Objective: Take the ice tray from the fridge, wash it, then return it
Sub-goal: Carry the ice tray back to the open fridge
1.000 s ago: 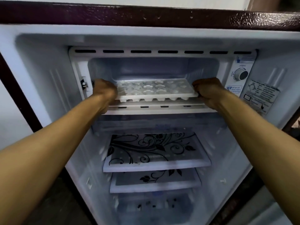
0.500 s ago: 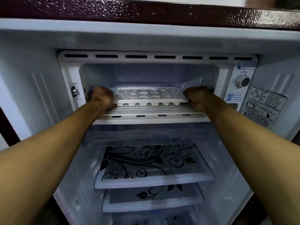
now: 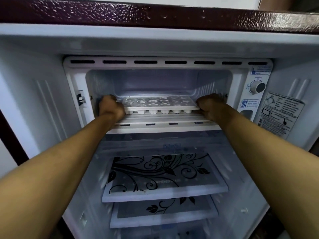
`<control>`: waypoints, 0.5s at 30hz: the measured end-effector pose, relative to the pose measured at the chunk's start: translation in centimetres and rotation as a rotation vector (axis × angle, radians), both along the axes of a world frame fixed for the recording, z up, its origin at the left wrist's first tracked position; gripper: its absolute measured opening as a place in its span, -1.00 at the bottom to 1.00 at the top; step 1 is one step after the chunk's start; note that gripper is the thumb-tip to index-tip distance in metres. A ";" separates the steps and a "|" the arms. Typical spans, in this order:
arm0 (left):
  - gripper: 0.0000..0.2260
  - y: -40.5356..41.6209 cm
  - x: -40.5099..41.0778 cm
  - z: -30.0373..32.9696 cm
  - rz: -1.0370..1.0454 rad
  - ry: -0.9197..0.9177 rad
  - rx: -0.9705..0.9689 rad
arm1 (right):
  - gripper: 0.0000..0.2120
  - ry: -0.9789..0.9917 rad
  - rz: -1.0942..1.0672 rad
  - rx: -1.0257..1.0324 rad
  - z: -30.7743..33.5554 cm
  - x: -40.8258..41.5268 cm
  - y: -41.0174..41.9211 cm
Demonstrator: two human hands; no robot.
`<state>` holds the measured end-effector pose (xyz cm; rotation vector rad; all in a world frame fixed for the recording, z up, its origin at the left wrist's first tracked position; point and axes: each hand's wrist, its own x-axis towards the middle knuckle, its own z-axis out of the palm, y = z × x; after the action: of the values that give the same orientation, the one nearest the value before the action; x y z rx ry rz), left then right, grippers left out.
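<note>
A white ice tray [image 3: 159,104] with flower-shaped cells lies level inside the freezer compartment [image 3: 155,83] at the top of the open fridge, its front edge just behind the compartment's sill. My left hand [image 3: 111,106] grips the tray's left end. My right hand [image 3: 209,106] grips its right end. Both fists are closed around the rim, and the fingertips are hidden. The tray's underside cups show along its front.
The freezer sill [image 3: 162,122] with dark slots runs below the tray. A thermostat dial [image 3: 257,87] and labels sit on the right wall. Two glass shelves with black floral print [image 3: 162,180] lie below. The maroon fridge top [image 3: 155,12] spans above.
Both hands have carried the tray from in front of the freezer opening back into the compartment. The camera has come closer to the fridge.
</note>
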<state>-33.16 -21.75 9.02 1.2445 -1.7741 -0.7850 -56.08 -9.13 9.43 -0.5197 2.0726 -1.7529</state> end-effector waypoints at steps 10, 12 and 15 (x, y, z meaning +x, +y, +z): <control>-0.60 4.1 2.7 -0.5 -0.106 -0.184 -0.255 | -0.92 0.405 -0.035 0.256 1.3 4.6 4.9; -0.60 5.3 3.6 -0.1 -0.170 -0.246 -0.290 | -0.94 0.466 0.006 0.251 2.0 6.1 6.5; -0.59 7.8 5.4 1.7 -0.265 -0.308 -0.303 | -0.91 0.525 0.098 0.288 3.2 8.9 9.3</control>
<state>-27.79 -13.95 10.68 0.9777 -2.2457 -0.4570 -47.14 0.17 12.64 -1.0576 2.5382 -1.3229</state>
